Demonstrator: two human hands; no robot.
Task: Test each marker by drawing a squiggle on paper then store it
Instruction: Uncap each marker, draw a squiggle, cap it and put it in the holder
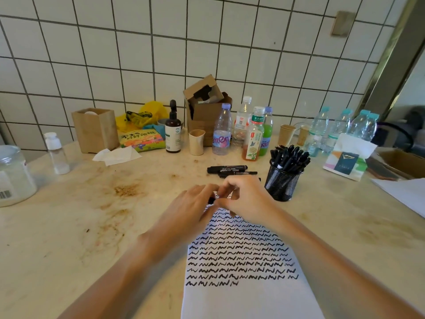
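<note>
Marker (211, 200) in hand sits just past the far edge of the paper (243, 261), mostly hidden between the two hands, only a dark bit showing. From the head view, the left hand (188, 208) and right hand (245, 199) meet over it, fingers curled and pinching it from either end, likely pulling or seating the cap, though which I cannot tell. Rows of black squiggles cover most of the sheet. Two more loose markers (230, 170) lie farther away, left of the mesh cup (281, 183) crowded with pens. I judge the marker light, stiff and a little slick, so best pinched mid-barrel, with the cap gripped squarely.
</note>
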